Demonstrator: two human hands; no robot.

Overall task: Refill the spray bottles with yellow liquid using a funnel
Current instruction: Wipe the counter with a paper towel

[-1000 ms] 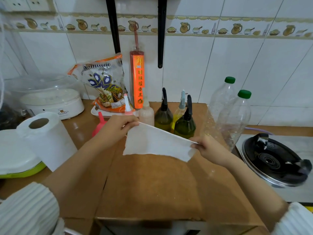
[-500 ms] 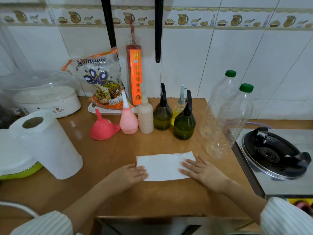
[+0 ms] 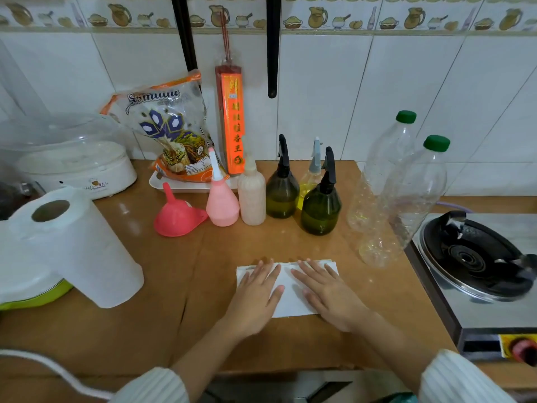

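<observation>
Flat on a white paper towel sheet, both palms down: left hand and right hand side by side, fingers straight and spread, pressing the sheet to the brown counter, gripping nothing. Beyond the right hand's fingertips, a dark green spray bottle with a black trigger head, part-filled with yellow-green liquid. Just behind it, a second dark green spray bottle and a clear spray bottle holding bright yellow liquid, grey head on top. Beyond the left hand and further left, a pink funnel lying mouth-down, spout tilted up, touching a pink squeeze bottle; beside that, a pale textured bottle. Right of the right hand, two clear plastic bottles with green caps. Far left of the left hand, a paper towel roll standing upright. Farthest back, a rice bag on a white tray.
</observation>
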